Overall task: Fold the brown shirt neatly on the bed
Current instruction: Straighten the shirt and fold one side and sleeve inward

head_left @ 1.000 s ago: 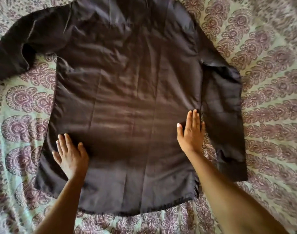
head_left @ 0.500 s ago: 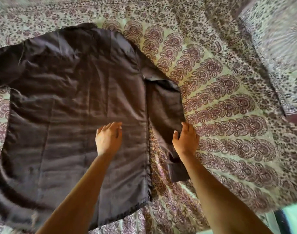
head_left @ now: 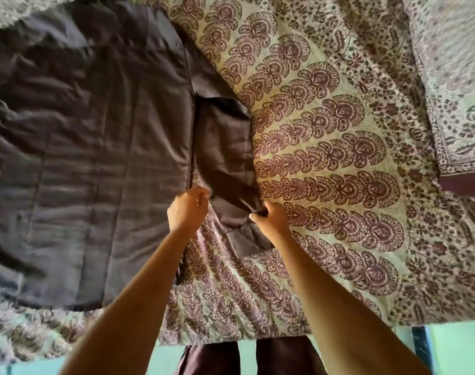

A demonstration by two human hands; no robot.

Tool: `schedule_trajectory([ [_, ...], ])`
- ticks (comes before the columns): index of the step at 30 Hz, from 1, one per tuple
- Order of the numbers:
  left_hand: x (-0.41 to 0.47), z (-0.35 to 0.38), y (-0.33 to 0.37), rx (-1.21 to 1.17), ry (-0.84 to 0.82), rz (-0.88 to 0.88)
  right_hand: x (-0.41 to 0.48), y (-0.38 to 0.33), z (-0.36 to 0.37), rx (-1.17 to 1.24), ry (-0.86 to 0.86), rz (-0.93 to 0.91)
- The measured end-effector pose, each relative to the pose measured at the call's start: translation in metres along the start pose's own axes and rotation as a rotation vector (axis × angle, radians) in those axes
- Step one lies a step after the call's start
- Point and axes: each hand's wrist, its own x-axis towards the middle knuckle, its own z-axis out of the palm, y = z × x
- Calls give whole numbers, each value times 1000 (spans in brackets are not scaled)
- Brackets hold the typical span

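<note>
Sleeve [head_left: 225, 158] of brown shirt [head_left: 95, 158] | left hand [head_left: 187, 209] grip: pinching sleeve edge | right hand [head_left: 271, 219] grip: pinching opposite edge

Pinched the sleeve [head_left: 225, 147] of the brown shirt [head_left: 90, 158] above its cuff with the left grip [head_left: 187, 211] and the right grip [head_left: 272, 219], on the patterned bed [head_left: 339, 163].

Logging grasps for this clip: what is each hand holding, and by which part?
The brown shirt, by its sleeve just above the cuff: the left hand pinches the edge nearest the shirt body, the right hand grips the outer edge.
</note>
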Motion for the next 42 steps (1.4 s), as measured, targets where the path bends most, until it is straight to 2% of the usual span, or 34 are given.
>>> schedule_trajectory([
  [4,19,-3,16,-62,-18,-43,28,-9,-56,60,69,-15],
  [6,34,-10,27,-123,-9,-73,42,-23,-89,17,185,-59],
  [9,57,-25,45,-176,19,-72,49,-45,-141,-50,598,-240],
  [11,75,-35,57,-173,22,-46,50,-46,-171,-234,895,-418],
  [12,85,-38,62,-167,28,-38,52,-39,-181,-346,963,-468],
  [13,93,-40,67,-163,37,-32,53,-31,-188,-455,956,-475],
  [14,100,-41,70,-160,43,-26,55,-19,-190,-548,879,-449],
  [16,113,-38,76,-157,35,-14,61,12,-185,-696,625,-348],
  [18,125,-31,79,-147,30,-6,70,42,-169,-772,379,-239],
  [20,135,-25,78,-142,46,10,76,59,-155,-761,316,-207],
  [24,156,-21,82,-125,163,83,100,46,-143,-580,629,-198],
  [27,183,-21,91,-62,239,224,133,20,-140,-500,755,-121],
  [29,199,-19,99,38,200,362,153,8,-142,-463,764,-39],
  [31,214,-17,108,191,141,467,169,2,-146,-479,693,-5],
  [33,225,-17,118,374,112,503,180,3,-150,-544,643,-26],
  [35,231,-18,125,457,123,506,186,6,-155,-579,679,-41],
  [36,233,-19,126,450,151,502,188,8,-159,-529,716,-57],
  [39,233,-22,122,334,282,478,187,10,-183,-151,839,-115],
  [42,228,-21,119,181,364,481,190,16,-219,-15,968,-19],
])
